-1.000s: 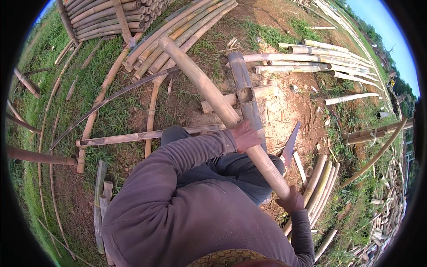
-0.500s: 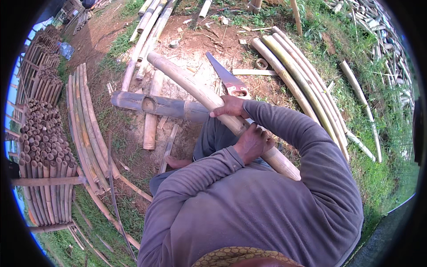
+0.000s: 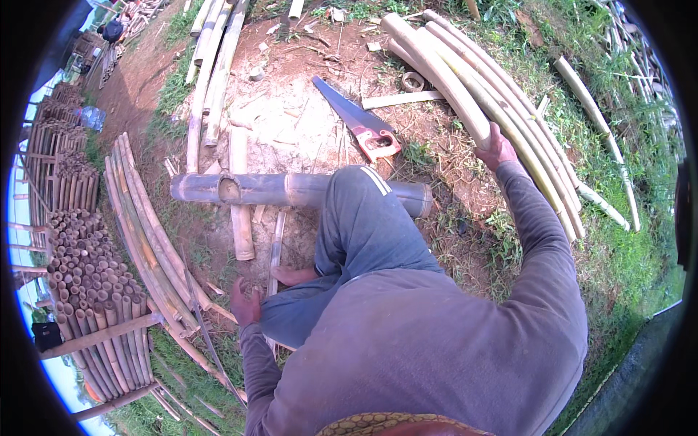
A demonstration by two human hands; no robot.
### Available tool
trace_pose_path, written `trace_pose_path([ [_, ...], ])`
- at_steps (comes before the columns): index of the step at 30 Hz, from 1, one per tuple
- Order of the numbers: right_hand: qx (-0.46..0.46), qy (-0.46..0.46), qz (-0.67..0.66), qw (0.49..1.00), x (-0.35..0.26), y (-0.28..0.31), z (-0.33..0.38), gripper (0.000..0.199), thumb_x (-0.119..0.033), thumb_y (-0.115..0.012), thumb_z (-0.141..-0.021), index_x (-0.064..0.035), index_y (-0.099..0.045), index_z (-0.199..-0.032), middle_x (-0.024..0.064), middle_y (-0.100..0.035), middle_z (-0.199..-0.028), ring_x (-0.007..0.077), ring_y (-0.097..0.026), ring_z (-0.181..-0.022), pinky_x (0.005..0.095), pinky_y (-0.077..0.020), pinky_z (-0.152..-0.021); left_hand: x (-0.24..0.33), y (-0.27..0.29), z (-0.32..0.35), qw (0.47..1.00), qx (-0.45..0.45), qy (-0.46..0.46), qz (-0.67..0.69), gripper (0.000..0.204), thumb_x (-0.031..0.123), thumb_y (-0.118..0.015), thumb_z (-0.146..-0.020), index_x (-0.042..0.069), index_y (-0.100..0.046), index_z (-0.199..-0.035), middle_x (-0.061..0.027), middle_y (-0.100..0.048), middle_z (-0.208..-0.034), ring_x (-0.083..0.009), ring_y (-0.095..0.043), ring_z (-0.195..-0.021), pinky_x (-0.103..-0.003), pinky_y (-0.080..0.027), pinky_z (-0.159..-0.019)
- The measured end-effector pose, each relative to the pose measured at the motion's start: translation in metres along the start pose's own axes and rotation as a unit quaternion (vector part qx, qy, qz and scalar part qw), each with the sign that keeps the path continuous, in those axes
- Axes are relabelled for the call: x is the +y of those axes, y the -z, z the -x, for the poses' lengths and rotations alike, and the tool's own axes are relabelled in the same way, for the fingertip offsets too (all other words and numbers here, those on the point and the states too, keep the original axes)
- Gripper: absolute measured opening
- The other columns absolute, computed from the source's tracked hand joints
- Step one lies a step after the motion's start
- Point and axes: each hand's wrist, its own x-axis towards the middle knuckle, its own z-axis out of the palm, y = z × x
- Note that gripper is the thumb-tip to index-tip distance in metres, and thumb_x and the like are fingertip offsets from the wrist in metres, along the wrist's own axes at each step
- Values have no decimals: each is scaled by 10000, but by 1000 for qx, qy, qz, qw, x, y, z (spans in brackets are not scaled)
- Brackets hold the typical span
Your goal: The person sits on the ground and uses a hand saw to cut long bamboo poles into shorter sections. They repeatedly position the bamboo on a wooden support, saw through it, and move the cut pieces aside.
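Since half a second ago the pale bamboo pole (image 3: 443, 80) has left the person's lap: both hands then gripped it across the knees, and now it lies on the row of peeled poles (image 3: 523, 131) at about two o'clock from the person's knee. The right hand (image 3: 498, 147) is stretched out to it, fingers curled over its near end where it meets the row. The left hand (image 3: 245, 304) has let go and rests flat on the ground at about eight o'clock, fingers spread and holding nothing, just beside a thin split strip (image 3: 275, 251).

The pale bamboo pole runs from the right hand up toward eleven o'clock, its far end near the top edge, touching the neighbouring peeled poles along its length.

Under the raised knee lies a thick dark bamboo section (image 3: 247, 189), crosswise, with a notch cut in its upper side. A handsaw (image 3: 356, 120) with a red handle lies on bare earth at twelve o'clock from the knee, blade pointing to eleven o'clock. A short bamboo ring (image 3: 413, 81) sits near the pole, on its left.

Farther out, curved split strips (image 3: 142, 218) fan at nine o'clock, and beyond them stand stacks of cut bamboo tubes (image 3: 87, 283). Long green poles (image 3: 211, 65) lie at eleven o'clock.
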Motion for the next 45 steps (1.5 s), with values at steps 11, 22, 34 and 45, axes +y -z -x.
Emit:
trace_pose_path([
  [11, -135, -236, 106, 956, -27, -94, -48, 842, -264, -735, -934, -304, -303, -1656, 142, -450, -1610, 364, -438, -1501, 598, -416, -1187, -55, -23, 92, 983, 20, 172, -64, 536, 338, -712, -997, 19, -597, -1412, -236, -677, -1309, -389, -633, -1233, -471, -478, -1081],
  [22, 1, -75, 122, 990, -3, -209, -9, 877, -492, -679, -943, -51, -344, -1623, 251, -394, -1572, 471, -479, -1396, 595, -469, -1115, 18, -49, 150, 924, 238, 298, 19, 685, 399, -741, -966, 58, -518, -1516, -269, -512, -1510, -459, -475, -1418, -505, -384, -1203],
  [34, -155, 365, -84, 914, -272, -132, 0, 792, -611, -448, -1066, 66, -587, -1453, 290, -597, -1461, 442, -569, -1353, 522, -454, -1154, 84, -145, 318, 697, 440, 471, 313, 528, 342, -767, -961, 68, -605, -1383, -158, -723, -1221, -315, -717, -1097, -400, -566, -965],
  [45, -144, 665, 92, 728, -407, -132, 140, 633, -506, -633, -1044, -23, -621, -1454, 238, -603, -1459, 384, -628, -1288, 493, -501, -1091, 127, -280, 490, 144, 608, 747, 227, 801, 365, -903, -796, -28, -455, -1331, -256, -568, -1240, -369, -578, -1160, -475, -478, -1013],
])
